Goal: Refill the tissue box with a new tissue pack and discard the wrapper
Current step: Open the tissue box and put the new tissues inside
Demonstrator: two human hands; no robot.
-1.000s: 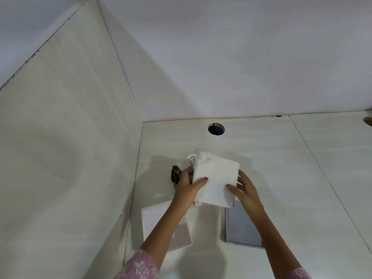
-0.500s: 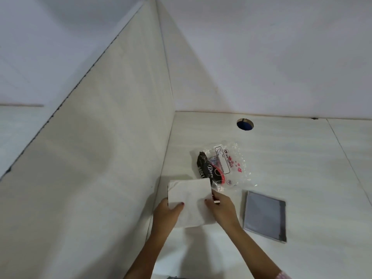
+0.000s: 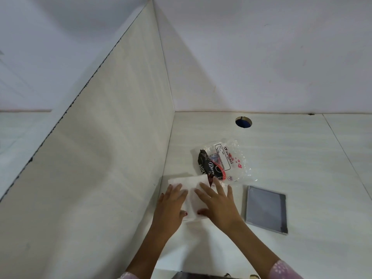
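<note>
Both hands are flat on the tissue stack [image 3: 191, 198] in the lower middle of the frame, pressing it down on the counter [image 3: 302, 158] right by the side wall [image 3: 100, 158]. The left hand [image 3: 173, 206] and right hand [image 3: 217, 204] have fingers spread and palms down, so neither grip is closed around anything. The empty wrapper [image 3: 231, 160] sits crumpled just above them, partly over a dark packet [image 3: 207, 166]. A grey square lid [image 3: 265, 210] lies to the right. Looks like the squaring-up step — the box itself isn't clearly in view. Next move probably calls for pinching the stack by its edges so it doesn't fan out.
</note>
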